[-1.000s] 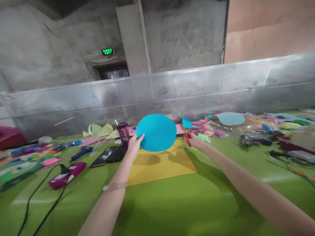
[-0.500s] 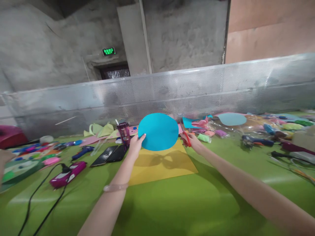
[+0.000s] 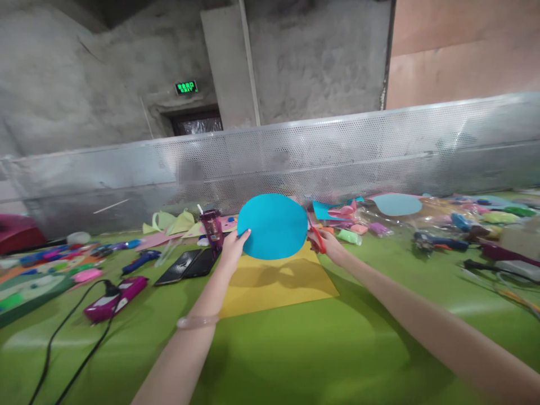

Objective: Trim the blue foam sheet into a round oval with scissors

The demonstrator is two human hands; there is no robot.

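Note:
A round sheet of blue paper (image 3: 273,226) is held up at the middle of the view. My left hand (image 3: 235,243) pinches its left edge, thumb on the near face. My right hand (image 3: 328,245) is closed round the red handles of a pair of scissors (image 3: 321,241). The blades are narrow and point up beside the right edge of the blue paper; whether they touch it I cannot tell. Beneath both hands a sheet of yellow paper (image 3: 278,287) lies flat, with their shadow on it.
Left of my arm lie dark phones (image 3: 188,267), a purple cup with a straw (image 3: 212,230), a magenta power strip (image 3: 115,299) with black cables and a blue glue gun (image 3: 141,262). At right are another glue gun (image 3: 442,243) and clay packets (image 3: 350,237). A perforated metal panel (image 3: 270,163) stands behind.
The blue paper has shifted very slightly to the right. The scissors in my right hand have tilted a little. A hand at the far left edge has gone from view.

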